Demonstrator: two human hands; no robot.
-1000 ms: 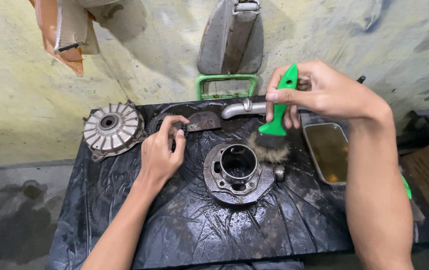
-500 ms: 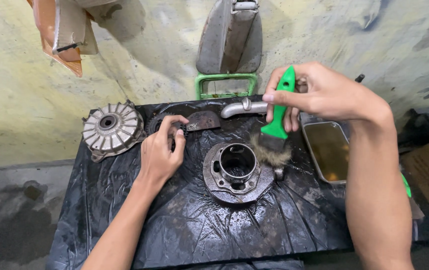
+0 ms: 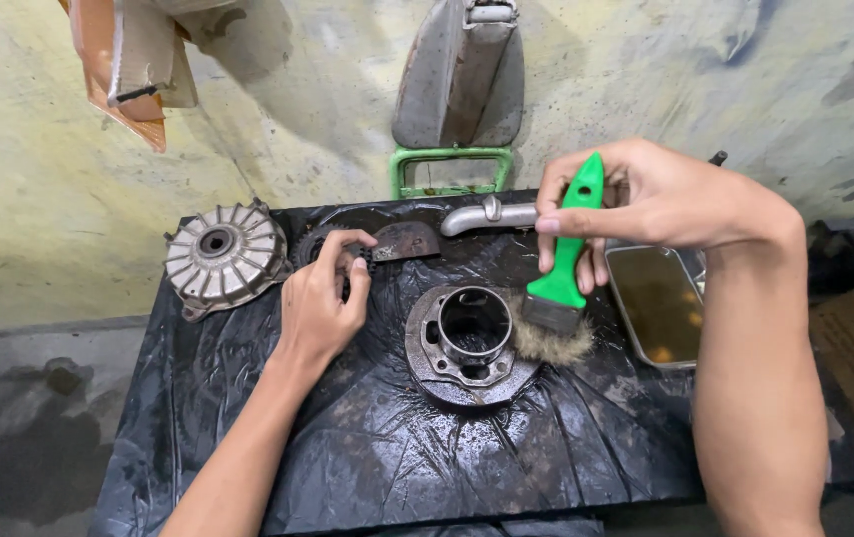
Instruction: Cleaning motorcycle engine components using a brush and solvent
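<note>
While both hands work over the black plastic sheet (image 3: 367, 447), the entry reads as follows.

Right hand: right hand (image 3: 646, 204) clamped around the green handle of the paintbrush (image 3: 564, 264), thumb and fingers wrapped, bristles down.

Brush contact: worn, dirty bristles touch the right outer rim of the round metal hub (image 3: 467, 343), which lies flat near the sheet's middle with its bore facing up.

Left hand: left hand (image 3: 322, 298) rests fingers curled on a dark toothed sprocket (image 3: 322, 249), just left of the hub; whether it grips the sprocket or only presses on it cannot be told.

Method, as a judgement: short strokes along the rim and into the recesses would clean best, with the brush kept steep so the bristle tips do the work; the hub sits unheld, so light pressure would keep it from sliding on the slick plastic.

Neighbours: 1 finned aluminium drum (image 3: 220, 257) at the far left; 1 rusty plate (image 3: 405, 241) and 1 grey curved pipe (image 3: 486, 215) behind the hub; 1 rectangular metal tray (image 3: 658, 303) of brownish liquid just right of the brush.

Edges and room: tray rim is near the brush, so sideways sweeps risk knocking it; the near part of the sheet offers open room.
</note>
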